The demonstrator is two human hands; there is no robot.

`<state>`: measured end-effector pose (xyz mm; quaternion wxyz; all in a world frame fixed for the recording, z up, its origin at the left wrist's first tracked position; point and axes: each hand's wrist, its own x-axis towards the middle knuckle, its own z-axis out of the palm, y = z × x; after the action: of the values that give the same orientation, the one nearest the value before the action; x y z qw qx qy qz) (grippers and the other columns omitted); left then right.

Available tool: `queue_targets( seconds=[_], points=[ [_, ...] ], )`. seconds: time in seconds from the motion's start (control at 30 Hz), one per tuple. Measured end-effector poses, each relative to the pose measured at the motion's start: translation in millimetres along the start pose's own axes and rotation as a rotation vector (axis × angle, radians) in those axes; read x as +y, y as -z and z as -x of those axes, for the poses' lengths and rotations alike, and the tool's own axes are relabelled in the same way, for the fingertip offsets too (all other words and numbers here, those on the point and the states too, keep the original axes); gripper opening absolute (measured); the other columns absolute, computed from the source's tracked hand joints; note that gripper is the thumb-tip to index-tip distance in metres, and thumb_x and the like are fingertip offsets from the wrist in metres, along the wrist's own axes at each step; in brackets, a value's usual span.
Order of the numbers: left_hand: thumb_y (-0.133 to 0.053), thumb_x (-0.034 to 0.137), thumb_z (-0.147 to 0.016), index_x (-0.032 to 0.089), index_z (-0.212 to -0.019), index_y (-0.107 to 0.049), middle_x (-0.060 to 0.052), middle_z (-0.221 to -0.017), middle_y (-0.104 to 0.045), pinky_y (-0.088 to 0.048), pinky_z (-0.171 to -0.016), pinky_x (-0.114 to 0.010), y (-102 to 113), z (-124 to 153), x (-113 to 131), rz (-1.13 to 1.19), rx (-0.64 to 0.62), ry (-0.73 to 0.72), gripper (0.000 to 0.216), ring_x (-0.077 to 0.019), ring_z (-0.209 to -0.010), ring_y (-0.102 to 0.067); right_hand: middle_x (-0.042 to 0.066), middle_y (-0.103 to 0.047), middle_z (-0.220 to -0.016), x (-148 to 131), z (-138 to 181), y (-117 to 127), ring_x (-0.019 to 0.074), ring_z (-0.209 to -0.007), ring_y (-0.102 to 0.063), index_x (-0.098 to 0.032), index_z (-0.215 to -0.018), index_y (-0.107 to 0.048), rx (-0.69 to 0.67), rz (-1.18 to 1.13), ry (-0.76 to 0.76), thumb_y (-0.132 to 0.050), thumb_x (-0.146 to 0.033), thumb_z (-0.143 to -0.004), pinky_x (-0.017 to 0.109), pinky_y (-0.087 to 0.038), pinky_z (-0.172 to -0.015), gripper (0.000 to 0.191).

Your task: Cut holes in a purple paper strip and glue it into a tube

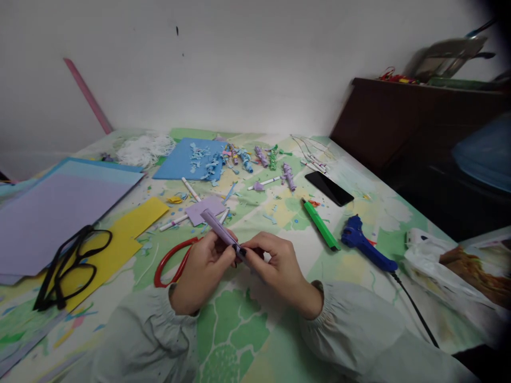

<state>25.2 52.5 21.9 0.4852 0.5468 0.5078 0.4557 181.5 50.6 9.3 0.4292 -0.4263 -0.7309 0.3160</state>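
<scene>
Both my hands meet over the near middle of the table. My left hand (202,266) and my right hand (275,263) pinch a rolled strip of purple paper (217,226) that sticks out up and to the left from between my fingertips. Red-handled scissors (172,260) lie just left of my left hand, partly hidden under it. A small purple paper square (207,208) and a few white sticks (190,189) lie just beyond my hands.
Large purple and blue sheets (59,210), a yellow sheet (120,239) and black glasses (72,263) lie left. A blue sheet with scraps (187,157), a phone (329,188), green marker (320,224), blue glue gun (365,244) and plastic bag (439,271) lie right. A dark cabinet (399,122) stands beyond.
</scene>
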Motion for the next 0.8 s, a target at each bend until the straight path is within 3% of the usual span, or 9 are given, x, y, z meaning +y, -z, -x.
queue_targets(
  seconds=[0.47, 0.8],
  points=[
    [-0.059, 0.030, -0.069, 0.018, -0.080, -0.055, 0.003, -0.063, -0.060, -0.048, -0.055, -0.028, 0.3, 0.8, 0.4, -0.041, -0.037, -0.015, 0.016, -0.0162, -0.059, -0.060, 0.001, -0.063, -0.068, -2.4, -0.8, -2.2, 0.0121, -0.061, -0.055, -0.017, -0.075, -0.064, 0.040, 0.086, 0.005, -0.053, -0.018, -0.084, 0.024, -0.041, -0.059, 0.015],
    [-0.062, 0.027, -0.071, 0.018, -0.078, -0.055, 0.003, -0.062, -0.060, -0.046, -0.053, -0.026, 0.3, -1.8, -3.4, 0.041, -0.102, 0.022, 0.013, -0.0146, -0.055, -0.057, 0.001, -0.060, -0.066, 1.1, -0.6, -2.3, 0.0120, -0.061, -0.054, -0.018, -0.073, -0.059, 0.035, 0.241, 0.147, -0.047, -0.018, -0.088, 0.023, -0.040, -0.058, 0.019]
  ],
)
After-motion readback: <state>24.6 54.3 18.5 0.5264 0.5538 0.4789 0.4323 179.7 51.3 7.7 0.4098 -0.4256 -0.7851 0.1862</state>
